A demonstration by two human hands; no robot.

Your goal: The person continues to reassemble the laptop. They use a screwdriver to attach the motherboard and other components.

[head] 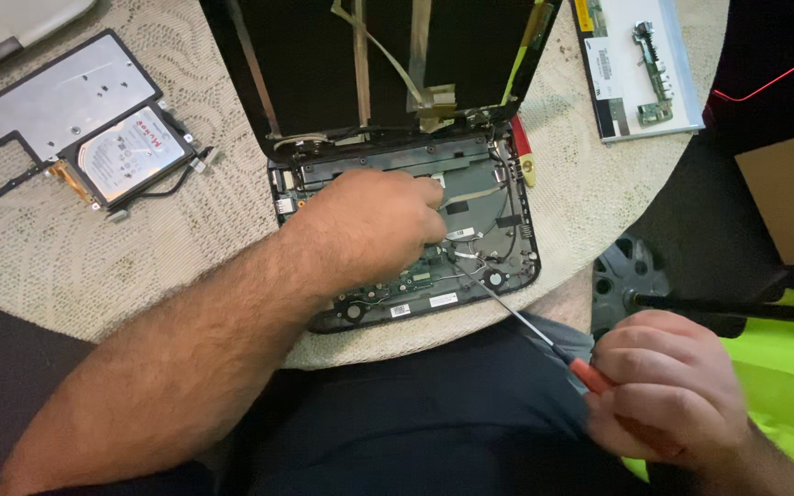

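The left hand [374,225] has its fingers curled together and turned down into the opened laptop base [406,239], the tips touching parts inside near the middle; what they pinch, if anything, is hidden under the knuckles. The right hand [668,390], near and to the right, is wrapped tight round the red handle of a screwdriver [526,326], whose thin shaft runs far-left so that the tip sits in the base's near-right part, by the circuit board. The base lies on a pale patterned tablecloth [186,239], its bare black lid [379,64] tipped up behind. A hard drive [130,152] in its bracket rests far left beside a grey cover panel [39,106]; a screen panel [640,64] lies far right.
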